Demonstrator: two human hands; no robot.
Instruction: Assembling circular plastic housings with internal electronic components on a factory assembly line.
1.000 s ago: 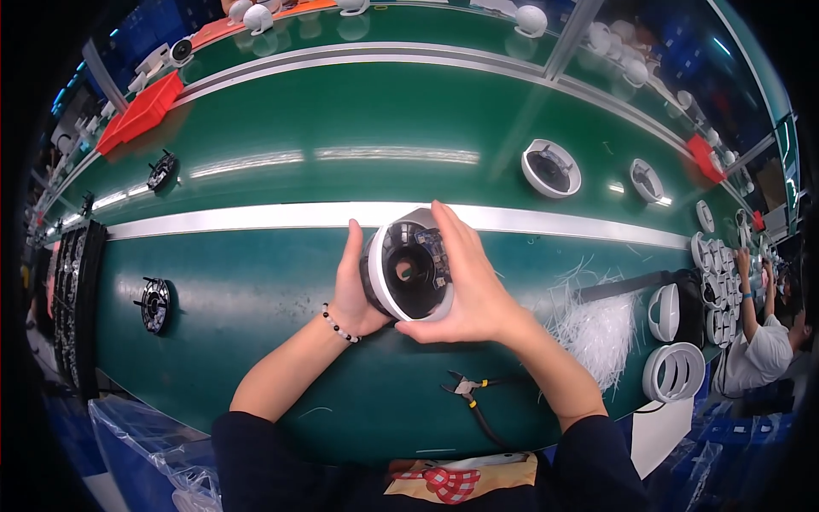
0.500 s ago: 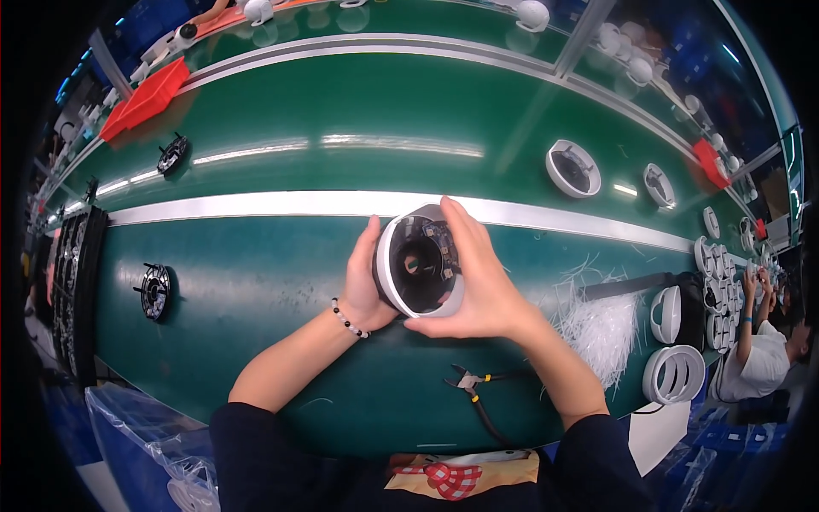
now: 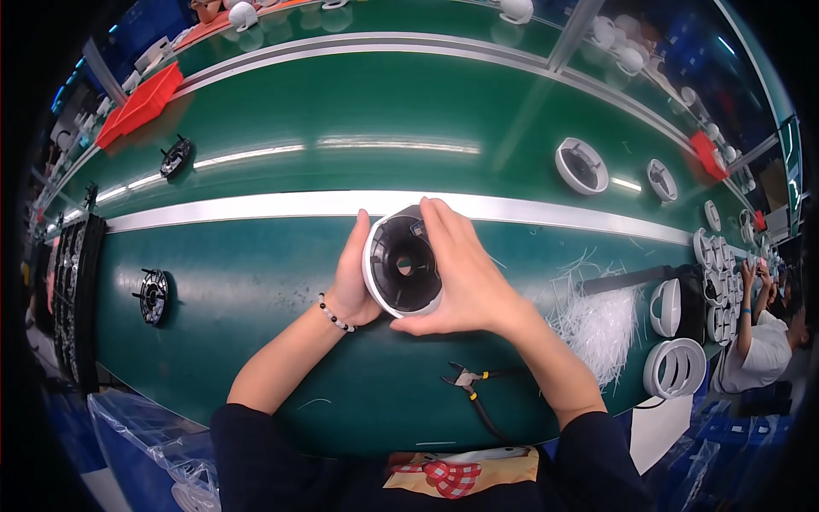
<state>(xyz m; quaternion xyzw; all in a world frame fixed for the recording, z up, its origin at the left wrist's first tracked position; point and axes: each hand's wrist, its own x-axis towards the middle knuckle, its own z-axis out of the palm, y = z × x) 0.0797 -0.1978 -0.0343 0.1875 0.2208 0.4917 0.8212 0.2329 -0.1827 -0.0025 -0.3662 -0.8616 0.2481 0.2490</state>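
From the head view, both hands hold one round white housing [image 3: 403,271] up over the middle of the green table [image 3: 256,282], just below the long silver strip [image 3: 256,205] that runs across it. The round white housing looks like a short cup with a thick white rim. Its inside is dark grey, with a small hole in the middle, and its open side faces up at the camera. The left hand [image 3: 354,282] cups the left side of it, with the thumb lying up along the rim and the other fingers hidden behind it. A bead bracelet [image 3: 334,316] sits on that wrist. The right hand [image 3: 465,286] wraps the right side, with its fingers pressed close together over the top edge and the thumb tucked under the bottom rim. On the table near the front edge, under the right arm, lie small pliers [image 3: 465,380] with dark handles. A pile of thin white strips [image 3: 597,320] lies to the right of the hands. More white round parts [image 3: 582,165] sit toward the far right side, and others are stacked at the right edge. A red tray [image 3: 141,102] sits at the far left corner. A small black round part [image 3: 153,296] lies near the left edge. Another person [image 3: 763,333] in a white shirt sits at the right end of the table.
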